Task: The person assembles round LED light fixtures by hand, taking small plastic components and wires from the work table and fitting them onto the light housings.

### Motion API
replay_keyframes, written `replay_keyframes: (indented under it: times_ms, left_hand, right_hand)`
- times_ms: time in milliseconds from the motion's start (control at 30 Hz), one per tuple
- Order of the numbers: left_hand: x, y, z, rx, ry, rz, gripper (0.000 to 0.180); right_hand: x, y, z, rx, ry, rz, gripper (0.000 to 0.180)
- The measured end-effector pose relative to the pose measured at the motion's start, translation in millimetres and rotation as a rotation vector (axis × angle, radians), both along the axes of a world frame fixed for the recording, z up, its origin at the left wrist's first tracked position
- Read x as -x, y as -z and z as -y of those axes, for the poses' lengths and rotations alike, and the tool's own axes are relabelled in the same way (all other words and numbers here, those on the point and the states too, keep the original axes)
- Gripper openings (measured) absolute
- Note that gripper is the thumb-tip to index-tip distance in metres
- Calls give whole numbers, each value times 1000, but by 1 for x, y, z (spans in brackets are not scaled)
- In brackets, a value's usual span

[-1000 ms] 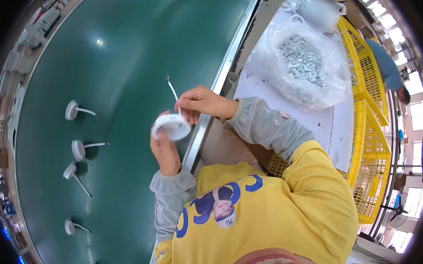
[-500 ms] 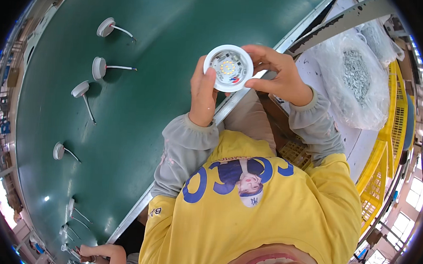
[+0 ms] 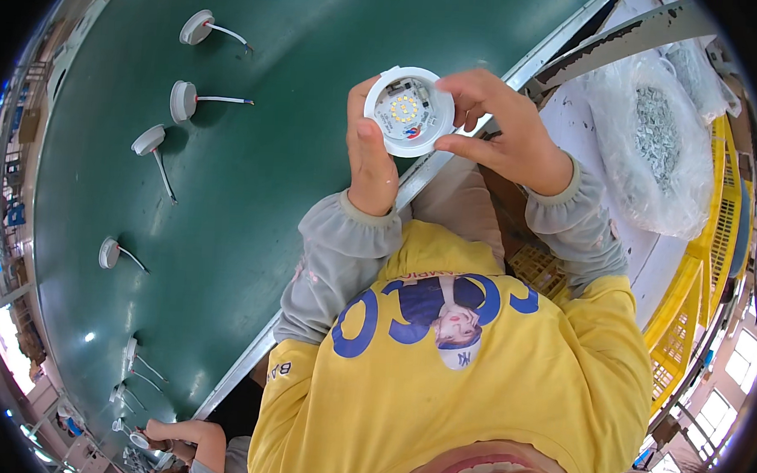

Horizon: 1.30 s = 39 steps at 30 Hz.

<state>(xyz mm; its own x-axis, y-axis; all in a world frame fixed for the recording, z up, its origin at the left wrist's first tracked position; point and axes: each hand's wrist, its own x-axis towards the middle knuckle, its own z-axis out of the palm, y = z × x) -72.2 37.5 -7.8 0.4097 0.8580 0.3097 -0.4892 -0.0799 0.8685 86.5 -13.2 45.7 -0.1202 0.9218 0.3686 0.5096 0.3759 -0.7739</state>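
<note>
A round white LED downlight (image 3: 405,111) is held up over the near edge of the green belt, its open face toward me. Inside its rim sits a circuit board with a ring of small yellow LEDs and a red and blue spot. My left hand (image 3: 371,163) grips the left side, thumb along the rim and fingers mostly hidden behind. From the right, my right hand (image 3: 512,136) holds the rim between its thumb and curled fingers. Whether a wire hangs behind the light is hidden.
Several white round lamps with wire tails, such as this one (image 3: 183,102), lie along the green belt (image 3: 252,196). At right, a clear bag of small metal parts (image 3: 658,135) rests on a white surface beside yellow crates (image 3: 677,329). Another person's arm (image 3: 184,432) reaches in at lower left.
The downlight has tilted slightly in my hands, and its board shows at a different angle. The lamps on the belt appear slightly shifted in view. Both hands keep their hold.
</note>
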Motion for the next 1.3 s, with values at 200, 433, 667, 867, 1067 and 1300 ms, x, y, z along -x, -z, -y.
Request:
replay_keyframes:
  times_ms: [200,433,667,867,1067,1300]
  left_hand:
    - [0,1,1,-2,-2,-24,62]
    - [1,6,2,-23,10,-89,59]
    - [3,14,4,26,-24,-25,53]
    - [3,10,7,28,-52,-47,47]
    - [2,7,12,63,-47,-124,56]
    - [3,9,13,47,-66,-167,57]
  right_hand:
    - [1,-9,1,-89,-24,455,55]
    - [3,-4,-8,-211,5,528,47]
    - [12,-1,-5,-181,4,463,38]
    - [15,0,-4,-191,33,557,37]
    - [15,-1,-4,-206,33,559,37]
    - [17,0,-5,-184,34,549,35]
